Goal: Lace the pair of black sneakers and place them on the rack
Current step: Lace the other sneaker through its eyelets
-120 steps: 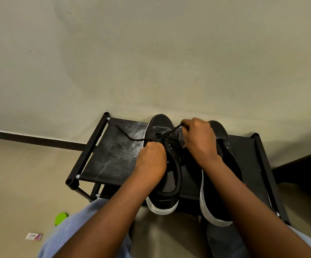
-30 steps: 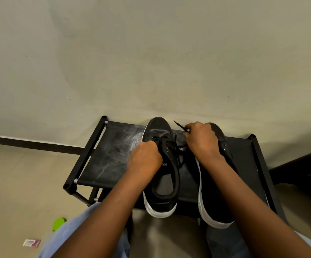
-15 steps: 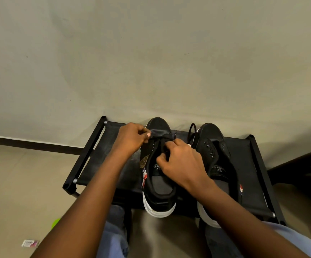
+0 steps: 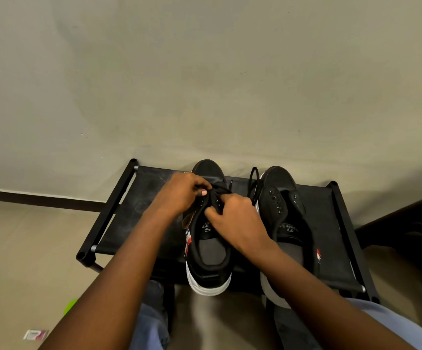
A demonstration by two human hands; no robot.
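Observation:
Two black sneakers with white soles stand side by side on a low black rack [image 4: 134, 218], toes toward the wall. My left hand [image 4: 179, 193] pinches the lace and upper at the left side of the left sneaker [image 4: 208, 258]. My right hand [image 4: 235, 221] grips the same shoe's eyelet flap and lace from the right, fingers curled into the tongue area. The right sneaker [image 4: 280, 198] lies free, its eyelets bare and its flaps spread open. A loose black lace [image 4: 253, 183] loops between the two toes.
The rack stands against a plain beige wall [image 4: 205, 84] with a dark skirting strip at the left. A green object [image 4: 70, 306] and a small printed packet [image 4: 35, 334] lie on the floor at the lower left. Dark furniture [image 4: 406, 223] stands at the right. My knees in blue jeans are below.
My left hand shifted from the shoe's middle to its left side, then slightly inward. My right hand left the gap between the toes and came onto the left sneaker's laces, uncovering the right sneaker.

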